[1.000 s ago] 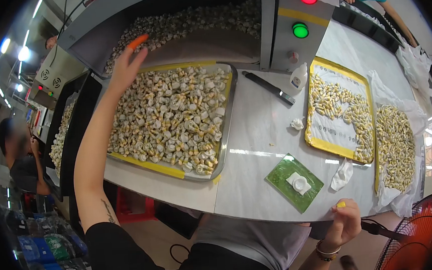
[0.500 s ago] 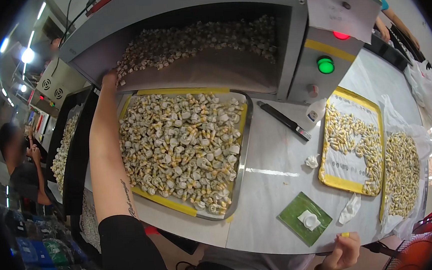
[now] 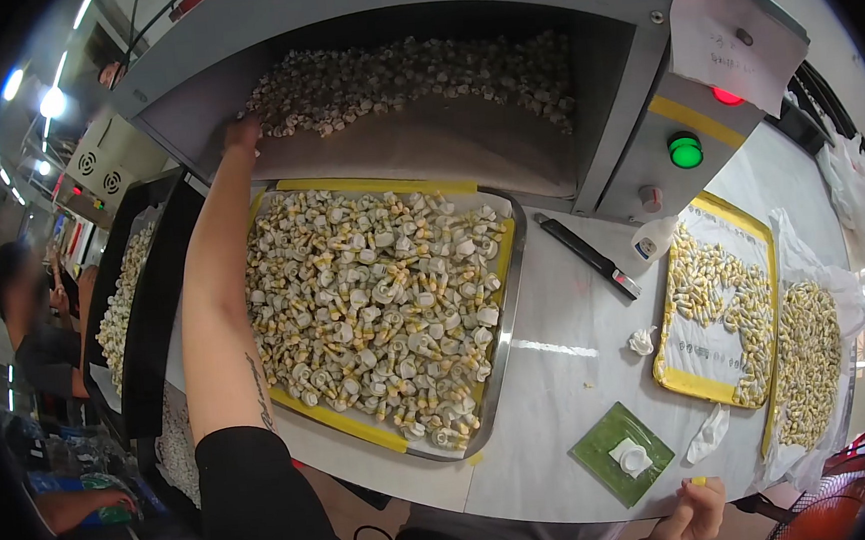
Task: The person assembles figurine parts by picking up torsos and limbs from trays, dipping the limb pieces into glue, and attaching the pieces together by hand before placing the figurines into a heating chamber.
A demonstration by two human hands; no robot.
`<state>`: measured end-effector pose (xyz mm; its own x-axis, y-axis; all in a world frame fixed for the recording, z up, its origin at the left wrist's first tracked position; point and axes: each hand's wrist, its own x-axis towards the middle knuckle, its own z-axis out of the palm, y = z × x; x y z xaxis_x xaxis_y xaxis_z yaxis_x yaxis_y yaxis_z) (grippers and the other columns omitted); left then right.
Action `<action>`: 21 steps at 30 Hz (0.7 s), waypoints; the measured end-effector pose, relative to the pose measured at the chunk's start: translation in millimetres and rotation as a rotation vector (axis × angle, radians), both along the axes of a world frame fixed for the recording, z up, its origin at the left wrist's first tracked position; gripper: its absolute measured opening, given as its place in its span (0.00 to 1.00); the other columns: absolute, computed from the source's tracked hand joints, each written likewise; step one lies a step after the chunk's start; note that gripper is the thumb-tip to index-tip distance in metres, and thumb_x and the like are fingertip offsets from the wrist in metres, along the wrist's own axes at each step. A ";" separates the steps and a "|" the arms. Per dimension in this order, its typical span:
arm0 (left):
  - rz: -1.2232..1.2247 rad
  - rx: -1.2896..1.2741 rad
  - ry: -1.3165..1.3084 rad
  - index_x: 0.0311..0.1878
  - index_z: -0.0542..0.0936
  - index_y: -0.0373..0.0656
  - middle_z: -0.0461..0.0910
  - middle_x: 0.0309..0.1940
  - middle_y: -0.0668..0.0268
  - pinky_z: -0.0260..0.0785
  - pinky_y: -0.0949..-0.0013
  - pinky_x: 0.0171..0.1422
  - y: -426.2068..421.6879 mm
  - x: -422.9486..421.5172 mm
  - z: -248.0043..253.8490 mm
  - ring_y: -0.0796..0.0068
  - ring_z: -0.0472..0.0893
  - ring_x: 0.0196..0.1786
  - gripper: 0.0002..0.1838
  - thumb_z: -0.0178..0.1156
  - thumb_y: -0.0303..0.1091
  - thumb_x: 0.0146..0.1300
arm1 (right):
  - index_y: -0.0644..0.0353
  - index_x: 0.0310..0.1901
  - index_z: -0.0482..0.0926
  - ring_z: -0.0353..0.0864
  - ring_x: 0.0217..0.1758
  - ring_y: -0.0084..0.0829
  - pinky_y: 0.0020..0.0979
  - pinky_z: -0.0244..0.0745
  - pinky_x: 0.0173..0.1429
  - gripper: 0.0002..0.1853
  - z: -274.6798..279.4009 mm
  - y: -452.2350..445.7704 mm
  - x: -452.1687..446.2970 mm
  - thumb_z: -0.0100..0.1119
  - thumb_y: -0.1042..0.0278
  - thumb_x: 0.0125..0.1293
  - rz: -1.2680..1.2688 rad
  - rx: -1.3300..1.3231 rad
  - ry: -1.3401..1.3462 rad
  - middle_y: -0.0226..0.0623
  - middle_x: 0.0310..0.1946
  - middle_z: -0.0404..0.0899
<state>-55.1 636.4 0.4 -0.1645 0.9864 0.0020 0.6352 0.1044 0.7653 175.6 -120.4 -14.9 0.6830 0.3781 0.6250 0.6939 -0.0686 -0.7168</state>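
My left hand (image 3: 242,133) reaches into the left side of a grey machine's opening, at the edge of a heap of small whitish pieces (image 3: 369,84); its fingers are mostly hidden. Below it lies a large metal tray (image 3: 516,294) with yellow tape edges, full of white and yellowish pieces. At the lower right, my right hand (image 3: 695,514) is at the table's front edge with curled fingers; something yellow shows at a fingertip. Near that hand are a green square mat (image 3: 606,458) with a small white dish (image 3: 633,459) and a crumpled white tissue (image 3: 708,434).
A black tool (image 3: 587,257) and a white bottle (image 3: 654,239) lie before the control panel. To the right are a yellow-edged tray (image 3: 696,384) and another heap of pieces (image 3: 808,364). Black bins (image 3: 162,339) stand left. Other people are at the left and upper right.
My left hand has moved from above the heap's front to the opening's left side. The view has shifted, so the tray and panel sit differently. My right hand stays by the table edge.
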 end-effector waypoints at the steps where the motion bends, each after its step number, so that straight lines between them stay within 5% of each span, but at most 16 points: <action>1: -0.082 -0.011 -0.132 0.58 0.71 0.39 0.73 0.54 0.54 0.66 0.60 0.54 -17.1 13.8 5.6 0.58 0.74 0.54 0.31 0.52 0.49 0.54 | 0.73 0.32 0.75 0.69 0.24 0.30 0.26 0.65 0.28 0.08 0.9 0.5 0.3 0.50 0.75 0.56 0.009 -0.008 -0.001 0.44 0.24 0.74; 4: -0.293 0.243 -0.121 0.55 0.73 0.39 0.77 0.45 0.59 0.68 0.62 0.49 -27.1 41.1 -11.4 0.63 0.77 0.47 0.25 0.51 0.43 0.57 | 0.73 0.32 0.75 0.69 0.23 0.30 0.26 0.65 0.28 0.08 0.1 -2.3 0.6 0.50 0.75 0.56 0.020 -0.034 0.020 0.44 0.23 0.74; 8: -0.403 -0.056 -0.332 0.51 0.77 0.45 0.78 0.42 0.66 0.68 0.69 0.45 -62.8 84.2 -1.6 0.73 0.76 0.41 0.18 0.55 0.38 0.58 | 0.73 0.32 0.76 0.68 0.22 0.29 0.26 0.64 0.27 0.08 3.6 4.8 -0.8 0.49 0.76 0.55 0.002 -0.042 -0.026 0.42 0.22 0.73; 15: -0.696 0.050 -0.443 0.52 0.76 0.47 0.78 0.40 0.67 0.68 0.70 0.42 -100.3 142.4 -4.1 0.76 0.74 0.40 0.19 0.55 0.42 0.58 | 0.74 0.32 0.76 0.66 0.21 0.29 0.25 0.63 0.27 0.09 6.5 5.8 -1.4 0.48 0.77 0.56 0.014 -0.083 -0.013 0.42 0.21 0.72; 17: -0.780 -0.185 -0.419 0.53 0.76 0.44 0.78 0.47 0.64 0.71 0.70 0.53 -120.0 155.7 13.6 0.73 0.79 0.47 0.17 0.53 0.36 0.61 | 0.74 0.31 0.75 0.65 0.20 0.28 0.25 0.62 0.26 0.09 5.4 5.9 -1.0 0.47 0.77 0.55 0.024 -0.074 -0.013 0.41 0.20 0.71; 21: -0.940 -0.187 -0.342 0.54 0.76 0.47 0.78 0.47 0.66 0.68 0.70 0.57 -161.7 186.7 25.1 0.75 0.77 0.49 0.17 0.53 0.38 0.62 | 0.75 0.32 0.75 0.64 0.20 0.27 0.25 0.60 0.25 0.09 4.1 6.0 -0.8 0.46 0.79 0.54 0.027 -0.069 -0.024 0.40 0.20 0.70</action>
<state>131.7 474.7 25.5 0.7143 0.6966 -0.0672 0.2718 -0.1876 0.9439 174.9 -114.4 -10.9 0.6569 0.4392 0.6129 0.7132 -0.0980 -0.6941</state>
